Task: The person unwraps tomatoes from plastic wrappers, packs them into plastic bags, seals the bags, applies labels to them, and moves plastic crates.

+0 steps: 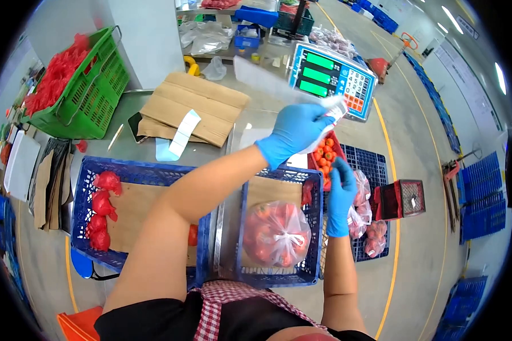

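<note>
On a floor with yellow lines [391,227], a steel table [111,149] bears a green crate [105,79] at its far left corner. The left hand [297,132] reaches forward across, clamped on a white packet [334,109] before the lower edge of the scale display [317,74]. The right hand [341,196] points upward beside tomatoes [326,152]; its grip I cannot tell.

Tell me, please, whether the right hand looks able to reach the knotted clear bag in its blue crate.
Probably yes: the right hand seems empty, the knotted clear bag lies uncovered in the open-topped blue crate, and only that crate's rim appears to stand between them.
</note>
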